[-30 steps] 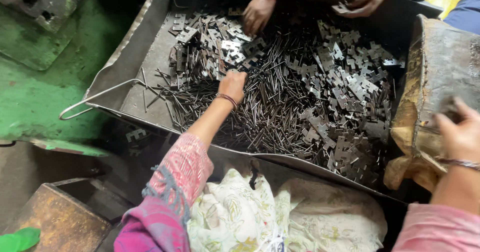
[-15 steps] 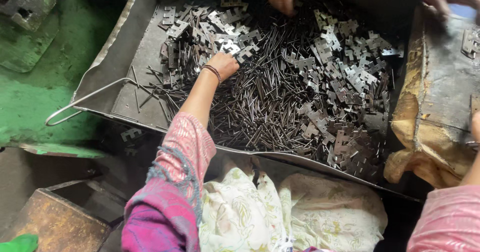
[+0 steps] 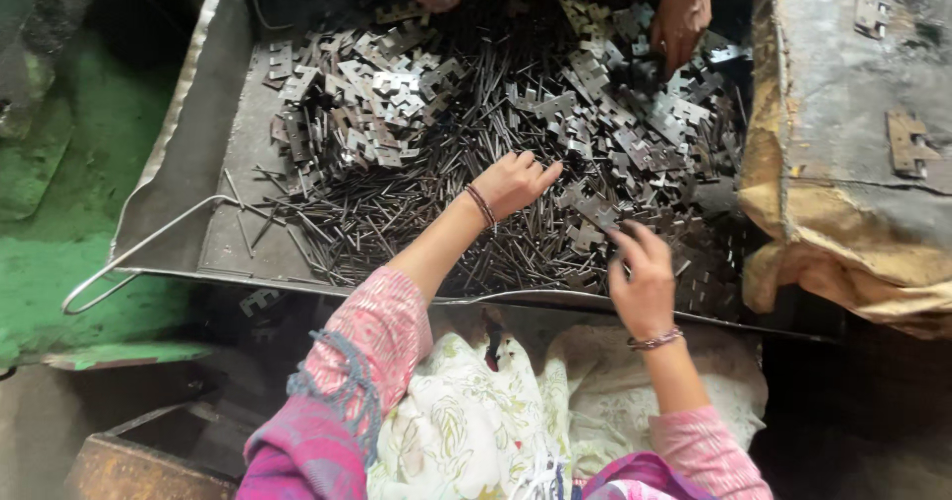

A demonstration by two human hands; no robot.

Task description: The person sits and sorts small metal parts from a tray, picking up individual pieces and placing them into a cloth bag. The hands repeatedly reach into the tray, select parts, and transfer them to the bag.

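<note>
Reaching back toward me now, my left hand [image 3: 511, 185] has come off the heap of flat hinge plates [image 3: 372, 103] at the tray's [image 3: 223, 232] far left and settled mid-tray on the thin pins [image 3: 397, 217], fingers loosely spread, nothing gripped. So the picking has shifted to the middle. My right hand [image 3: 640, 277] has dropped in too, fingers curled over plates near the front rim; whether that grip holds one, I cannot tell. A co-worker's hands [image 3: 682, 19] work the far side.

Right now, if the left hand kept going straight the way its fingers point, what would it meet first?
Probably the flat notched metal plates heaped just past the left hand's fingertips, on top of thin metal pins; depth is unclear.
</note>
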